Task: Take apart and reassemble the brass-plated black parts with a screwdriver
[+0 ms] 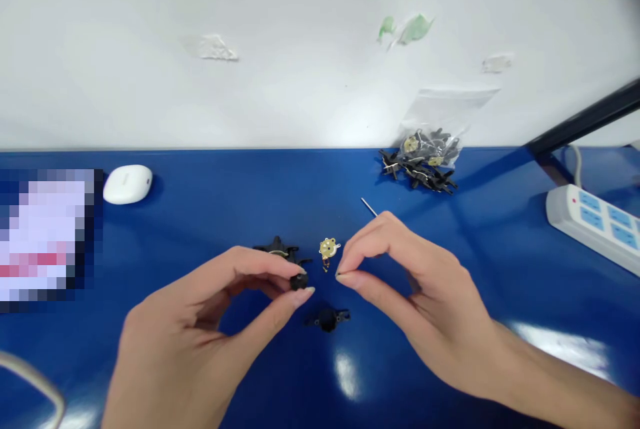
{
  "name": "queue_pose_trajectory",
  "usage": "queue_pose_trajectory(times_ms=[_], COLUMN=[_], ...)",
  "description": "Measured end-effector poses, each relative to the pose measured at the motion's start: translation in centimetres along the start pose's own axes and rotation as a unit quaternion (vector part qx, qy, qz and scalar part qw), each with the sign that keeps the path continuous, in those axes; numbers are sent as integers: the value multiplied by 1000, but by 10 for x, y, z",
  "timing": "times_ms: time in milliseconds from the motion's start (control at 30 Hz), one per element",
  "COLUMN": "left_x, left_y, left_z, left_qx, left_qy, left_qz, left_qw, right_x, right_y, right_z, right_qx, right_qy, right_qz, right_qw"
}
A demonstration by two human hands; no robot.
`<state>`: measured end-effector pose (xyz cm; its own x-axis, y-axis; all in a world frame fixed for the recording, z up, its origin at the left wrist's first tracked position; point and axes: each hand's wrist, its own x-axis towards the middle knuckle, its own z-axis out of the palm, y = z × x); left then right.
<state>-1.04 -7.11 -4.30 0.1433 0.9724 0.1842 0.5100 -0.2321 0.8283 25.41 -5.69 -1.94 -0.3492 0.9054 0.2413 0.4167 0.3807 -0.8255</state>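
Between the thumb and forefinger of my left hand (215, 322) is a small round black plastic part (299, 281). My right hand (405, 276) is pinched at the fingertips, just to the right of it; anything in that pinch is too small to make out. Behind the gap between my hands lies a small brass-coloured plate (329, 249) with holes and little metal tabs. A black bracket (328, 318) with a round middle rests on the table in front. Partly hidden by my left fingers is another black plastic piece (278, 247). A thin metal rod (369, 206) sticks out behind my right hand.
Against the wall at the back right lie several black parts (425, 176) and a clear plastic bag (433, 132) of similar pieces. A white power strip (600, 216) is at far right. At left are a white case (128, 184) and a blurred-out screen (47, 236).
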Motion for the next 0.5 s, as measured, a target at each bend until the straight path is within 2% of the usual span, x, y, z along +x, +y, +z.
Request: queue_pose_trajectory(times_ms=[100, 233, 300, 500], left_x=[5, 12, 16, 22], left_y=[9, 15, 16, 19], left_z=[2, 4, 6, 9], left_qx=[-85, -151, -178, -255], left_qy=[7, -25, -40, -105], left_qz=[-57, -76, -80, -123], left_qw=[995, 985, 980, 953], right_x=[-7, -12, -12, -13], right_y=[-4, -5, -4, 1], right_z=[1, 6, 9, 15], right_qx=[101, 165, 183, 182], right_qy=[15, 30, 57, 110], right_qz=[54, 30, 26, 5], right_qw=[993, 985, 981, 977])
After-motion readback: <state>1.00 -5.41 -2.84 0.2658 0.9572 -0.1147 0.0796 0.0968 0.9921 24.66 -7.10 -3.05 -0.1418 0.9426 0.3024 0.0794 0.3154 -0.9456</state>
